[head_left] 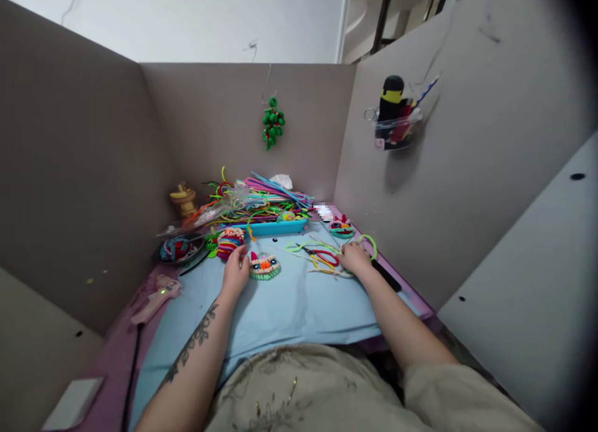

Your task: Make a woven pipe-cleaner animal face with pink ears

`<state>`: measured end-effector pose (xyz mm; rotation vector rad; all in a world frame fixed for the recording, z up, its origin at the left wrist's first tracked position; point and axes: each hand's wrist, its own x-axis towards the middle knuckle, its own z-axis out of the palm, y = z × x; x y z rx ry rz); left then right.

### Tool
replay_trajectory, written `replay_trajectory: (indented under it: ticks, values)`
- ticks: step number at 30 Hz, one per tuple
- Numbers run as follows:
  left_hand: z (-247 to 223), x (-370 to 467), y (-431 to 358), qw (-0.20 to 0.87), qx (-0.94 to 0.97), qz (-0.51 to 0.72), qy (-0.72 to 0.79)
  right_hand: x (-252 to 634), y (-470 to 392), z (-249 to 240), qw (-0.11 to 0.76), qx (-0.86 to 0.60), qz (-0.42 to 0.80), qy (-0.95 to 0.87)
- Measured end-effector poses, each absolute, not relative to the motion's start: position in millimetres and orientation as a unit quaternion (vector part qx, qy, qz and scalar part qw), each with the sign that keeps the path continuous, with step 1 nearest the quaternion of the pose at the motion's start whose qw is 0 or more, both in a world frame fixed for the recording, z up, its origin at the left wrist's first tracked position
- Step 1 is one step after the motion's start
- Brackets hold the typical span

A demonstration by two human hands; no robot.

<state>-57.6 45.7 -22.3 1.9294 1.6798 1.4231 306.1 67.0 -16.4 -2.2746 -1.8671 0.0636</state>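
My left hand (pixel 237 267) rests on the light blue work cover, its fingers loosely bent and apart. It is beside a fuzzy striped piece (pixel 230 243) in cream, red and purple. Right of those fingers lies a round cream and mint face piece (pixel 265 266) with an orange middle and blue eyes. My right hand (pixel 355 258) is lowered over loose pipe cleaners (pixel 322 271), fingers curled down; what they grip is hidden. Red-handled pliers (pixel 326 256) lie just left of it. A lime pipe cleaner (pixel 372 245) loops out behind that hand.
A blue tray (pixel 275 227) heaped with pipe cleaners stands at the back. At left are a dark bowl (pixel 192 253) and a pink corded glue gun (pixel 159 299). Another face piece (pixel 341 227) sits back right. Grey panels (pixel 252 83) enclose the table; a pouch (pixel 397 124) hangs at right.
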Motion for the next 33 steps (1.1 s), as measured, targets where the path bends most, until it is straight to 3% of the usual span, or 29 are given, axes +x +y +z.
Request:
replay_trajectory:
  ticks: [4,9,12,17,20,29,33]
  values:
    - [-22.9,-57.4,46.3,0.102,0.66,0.48,0.569,303.6,66.7,-14.1,0.079,-0.766,0.013,-0.638]
    - [-22.2,-56.3,44.6,0.099,0.664,0.481,0.564,312.5,67.6,-10.8,0.152,-0.761,-0.011,-0.631]
    - [-22.2,-56.5,43.9,0.101,0.662,0.484,0.563,314.7,70.1,-7.5,0.246,-0.734,0.033,-0.632]
    - [-21.9,-55.7,42.7,0.104,0.664,0.482,0.563,304.5,72.7,-1.7,0.482,-0.606,0.233,-0.589]
    - [-21.9,-54.9,42.5,0.106,0.665,0.482,0.56,291.4,74.7,6.1,0.562,-0.557,0.284,-0.542]
    - [-20.3,-54.3,39.2,0.087,0.678,0.472,0.557,309.4,76.9,55.8,0.61,-0.49,0.353,-0.513]
    - [-17.6,-50.6,38.9,0.092,0.685,0.464,0.554,309.2,60.5,31.5,0.455,-0.515,0.426,-0.588]
